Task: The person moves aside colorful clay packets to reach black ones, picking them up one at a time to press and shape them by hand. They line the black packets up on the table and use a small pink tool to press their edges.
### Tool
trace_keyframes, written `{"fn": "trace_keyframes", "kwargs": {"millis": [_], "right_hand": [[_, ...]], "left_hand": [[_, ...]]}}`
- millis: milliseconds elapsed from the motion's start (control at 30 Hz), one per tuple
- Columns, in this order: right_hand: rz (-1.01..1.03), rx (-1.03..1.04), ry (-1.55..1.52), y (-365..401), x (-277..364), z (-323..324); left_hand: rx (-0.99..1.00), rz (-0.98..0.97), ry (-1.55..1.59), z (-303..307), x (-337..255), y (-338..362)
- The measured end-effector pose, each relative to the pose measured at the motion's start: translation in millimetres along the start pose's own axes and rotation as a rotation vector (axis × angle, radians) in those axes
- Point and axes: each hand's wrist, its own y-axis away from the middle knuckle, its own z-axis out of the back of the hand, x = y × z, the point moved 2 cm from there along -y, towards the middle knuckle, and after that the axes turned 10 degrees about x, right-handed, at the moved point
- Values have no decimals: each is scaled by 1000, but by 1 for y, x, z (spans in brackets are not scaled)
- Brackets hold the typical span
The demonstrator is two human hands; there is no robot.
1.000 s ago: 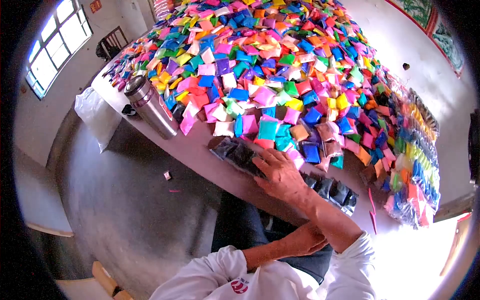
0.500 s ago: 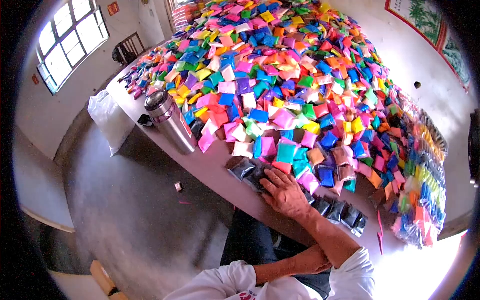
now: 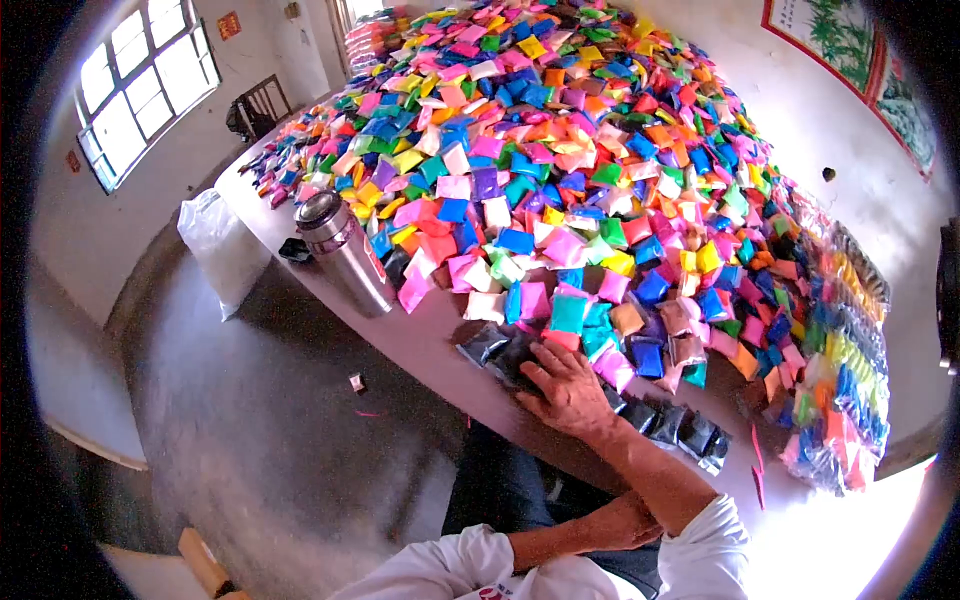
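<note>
My right hand (image 3: 572,392) lies palm down at the near edge of the table, its fingers stretched out over dark packets (image 3: 512,358). One black packet (image 3: 484,344) shows just left of the fingertips. Under and beside my right wrist runs a row of black packets (image 3: 668,424) in clear wrap. My left forearm (image 3: 575,532) crosses my lap beneath the right arm, and the fingers of that hand are hidden. Right beyond my right hand are a teal packet (image 3: 569,313) and a pink packet (image 3: 613,367).
A large heap of coloured packets (image 3: 560,130) covers most of the table (image 3: 420,345). A steel thermos (image 3: 345,255) stands near the left edge. Bagged packets (image 3: 845,380) lie at the right, near a pink strip (image 3: 757,465). A white plastic bag (image 3: 220,255) hangs by the table.
My right hand has shifted very slightly, its fingers still over the dark packets. The view has tilted a little. The left arm stays where it was.
</note>
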Motion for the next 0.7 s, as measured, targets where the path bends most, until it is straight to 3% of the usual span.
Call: {"fn": "trace_keyframes", "kwargs": {"millis": [67, 167, 233, 367, 467, 533, 567, 600, 667, 700], "right_hand": [[14, -29, 6, -10, 7, 14], [34, -67, -15, -46, 9, 21], [106, -182, 1, -81, 8, 20], [127, -52, -144, -160, 12, 10], [105, -175, -306, -203, 12, -17], [30, -217, -596, -224, 14, -31], [154, -433, -433, -241, 12, -48], [154, -426, -440, -250, 13, -49], [96, -212, -482, -268, 17, -55], [116, -292, -518, -274, 22, -58]], "left_hand": [[-11, 28, 97, -3, 5, 4], [154, 42, -31, 20, -8, 2], [-198, -16, 30, 29, -10, -3], [-41, -2, 167, 23, -17, 9], [7, -19, 232, 35, -26, 25], [15, -26, 268, 41, -27, 29], [13, -32, 291, 44, -27, 32], [5, -33, 301, 46, -26, 33], [-6, -38, 320, 50, -25, 35], [-13, -39, 329, 51, -24, 35]]}}
